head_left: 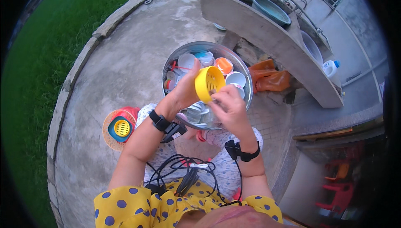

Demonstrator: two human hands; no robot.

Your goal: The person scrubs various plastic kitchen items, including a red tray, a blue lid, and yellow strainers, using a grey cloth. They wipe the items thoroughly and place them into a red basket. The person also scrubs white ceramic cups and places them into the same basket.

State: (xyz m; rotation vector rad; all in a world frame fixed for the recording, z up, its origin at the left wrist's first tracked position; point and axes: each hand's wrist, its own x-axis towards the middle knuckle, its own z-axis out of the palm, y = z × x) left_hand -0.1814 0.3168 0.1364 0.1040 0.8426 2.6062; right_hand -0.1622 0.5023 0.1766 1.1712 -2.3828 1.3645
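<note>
My left hand (pixel 188 84) grips a yellow slotted cup (pixel 202 82), tilted above a large metal basin (pixel 168 61). My right hand (pixel 227 105) has its fingers curled against the cup's lower right rim; anything else within them is unclear. Beneath both hands, the basin holds several white bowls (pixel 235 79), an orange-topped round container (pixel 224 66), a blue item (pixel 201 54) and other small dishes, partly hidden by my hands and the cup.
A straw-coloured basket (pixel 108 140) with another yellow slotted piece (pixel 122 127) sits left. A concrete sink (pixel 267 31) holding a teal tub (pixel 270 8) stands upper right, above orange plastic (pixel 267 77). Black cables (pixel 184 163) lie across my lap. A stone edge (pixel 75 69) borders grass.
</note>
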